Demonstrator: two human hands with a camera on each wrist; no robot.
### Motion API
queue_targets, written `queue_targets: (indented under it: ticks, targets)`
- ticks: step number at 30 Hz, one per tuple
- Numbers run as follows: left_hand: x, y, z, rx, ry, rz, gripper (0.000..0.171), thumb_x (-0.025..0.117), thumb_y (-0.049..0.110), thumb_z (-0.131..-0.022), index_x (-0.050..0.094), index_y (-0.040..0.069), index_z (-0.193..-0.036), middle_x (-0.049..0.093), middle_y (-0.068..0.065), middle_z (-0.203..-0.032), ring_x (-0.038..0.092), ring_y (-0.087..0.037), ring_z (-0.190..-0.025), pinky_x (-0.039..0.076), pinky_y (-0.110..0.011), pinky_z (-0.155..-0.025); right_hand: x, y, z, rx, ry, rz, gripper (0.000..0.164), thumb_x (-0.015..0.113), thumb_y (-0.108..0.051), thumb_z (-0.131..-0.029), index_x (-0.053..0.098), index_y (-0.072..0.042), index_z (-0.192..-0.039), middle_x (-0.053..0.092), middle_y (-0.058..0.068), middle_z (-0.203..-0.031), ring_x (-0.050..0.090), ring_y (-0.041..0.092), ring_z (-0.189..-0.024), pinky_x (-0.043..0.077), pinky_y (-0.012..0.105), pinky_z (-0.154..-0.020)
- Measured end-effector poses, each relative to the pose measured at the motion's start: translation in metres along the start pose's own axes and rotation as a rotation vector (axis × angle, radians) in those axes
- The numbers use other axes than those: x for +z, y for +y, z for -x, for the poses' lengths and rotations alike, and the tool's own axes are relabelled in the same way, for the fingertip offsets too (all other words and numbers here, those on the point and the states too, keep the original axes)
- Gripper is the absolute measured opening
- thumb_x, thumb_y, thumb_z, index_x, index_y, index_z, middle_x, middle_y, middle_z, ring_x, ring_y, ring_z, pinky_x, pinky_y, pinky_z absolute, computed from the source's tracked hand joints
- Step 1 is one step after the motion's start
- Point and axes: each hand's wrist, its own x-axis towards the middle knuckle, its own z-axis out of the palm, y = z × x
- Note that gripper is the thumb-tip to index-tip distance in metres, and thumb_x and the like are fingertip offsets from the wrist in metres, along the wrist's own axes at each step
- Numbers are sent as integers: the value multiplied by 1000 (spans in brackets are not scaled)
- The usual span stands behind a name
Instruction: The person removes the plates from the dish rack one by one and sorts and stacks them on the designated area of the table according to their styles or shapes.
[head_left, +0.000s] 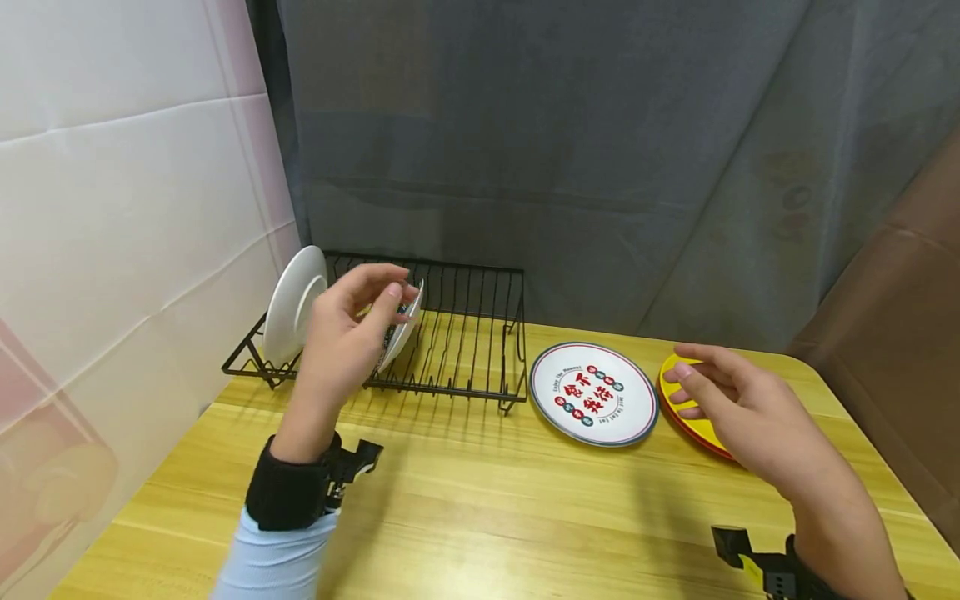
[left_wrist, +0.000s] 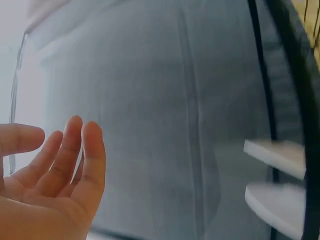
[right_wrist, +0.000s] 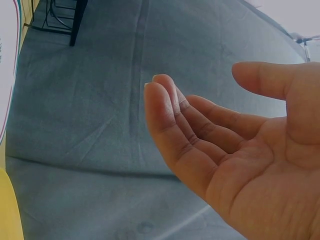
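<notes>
My left hand (head_left: 341,337) hovers over the front of the black wire dish rack (head_left: 465,333), fingers loosely bent and nothing between them. Behind it in the head view, a patterned plate (head_left: 408,333) leans in the rack, partly hidden by the fingers. A plain white plate (head_left: 281,312) stands on edge at the rack's left end. On the right, my right hand (head_left: 757,417) hangs empty with relaxed fingers, overlapping a yellow plate (head_left: 699,427) with a red rim. Between rack and yellow plate lies a white plate (head_left: 551,392) with red characters and a blue rim.
The wooden table (head_left: 465,500) runs out in front of the rack. A grey curtain (head_left: 562,167) hangs right behind the rack and plates. White cloth (head_left: 135,208) closes off the left side, and brown cloth (head_left: 892,292) the right.
</notes>
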Motion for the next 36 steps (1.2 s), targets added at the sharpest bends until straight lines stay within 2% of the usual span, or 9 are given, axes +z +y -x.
queue_targets:
  ticks: [5, 8, 12, 15, 17, 20, 25, 31, 36]
  targets:
    - [-31, -7, -7, -48, 216, -7, 23, 58, 16, -110, 71, 6, -125, 76, -6, -117, 73, -11, -103, 62, -18, -90, -1, -1, 1, -1, -9, -5, 61, 53, -41, -112, 43, -4, -160, 70, 17, -137, 70, -3, -94, 59, 13, -79]
    - [-46, -16, -10, -134, 333, -28, 23, 59, 17, -109, 73, 8, -125, 76, 0, -118, 69, -10, -113, 58, -19, -95, 0, -1, 1, 6, -16, -2, 61, 54, -41, -112, 44, -5, -159, 68, 17, -138, 71, -2, -94, 58, 12, -79]
    - [-57, -29, -16, -267, 426, -96, 27, 59, 18, -107, 73, 11, -129, 76, -1, -131, 66, -12, -125, 55, -30, -106, 0, 0, 1, 8, -23, -6, 60, 54, -41, -112, 44, -5, -159, 68, 16, -137, 72, 0, -92, 58, 12, -79]
    - [-59, -41, -19, -316, 457, -155, 36, 58, 17, -105, 69, 12, -138, 67, -9, -148, 65, -25, -133, 57, -44, -110, 1, 1, 0, 14, -31, -6, 60, 53, -42, -112, 44, -6, -159, 68, 15, -137, 73, 1, -93, 58, 12, -79]
    - [-58, -50, -20, -329, 464, -210, 43, 57, 17, -103, 64, 12, -145, 62, -16, -153, 64, -36, -132, 60, -54, -105, 1, 1, 0, 20, -39, -7, 61, 53, -43, -112, 44, -7, -159, 68, 15, -138, 73, 1, -94, 58, 13, -79]
    - [-58, -66, -21, -352, 439, -299, 54, 55, 17, -102, 52, 11, -156, 55, -24, -157, 60, -47, -133, 59, -63, -102, 2, 1, -1, 30, -47, -1, 61, 54, -45, -111, 44, -9, -159, 68, 14, -139, 73, 2, -95, 58, 14, -79]
    - [-63, -89, -21, -414, 352, -392, 61, 52, 17, -106, 37, 6, -164, 49, -27, -161, 54, -54, -140, 51, -68, -112, 3, 1, -1, 27, -47, 4, 62, 55, -48, -110, 45, -10, -158, 69, 14, -138, 73, 1, -95, 59, 15, -79]
    - [-70, -107, -19, -435, 282, -490, 52, 45, 13, -110, 41, -3, -159, 54, -38, -150, 58, -60, -132, 53, -70, -108, 3, -1, -2, 19, -53, -6, 60, 55, -43, -111, 46, -7, -158, 70, 13, -135, 72, 0, -93, 59, 15, -78]
    - [-73, -112, -19, -453, 252, -470, 47, 44, 12, -111, 45, -5, -155, 55, -40, -148, 60, -59, -129, 55, -68, -105, 3, -3, -1, 38, -67, -13, 63, 55, -45, -110, 44, -6, -158, 70, 13, -133, 70, 2, -91, 58, 16, -75]
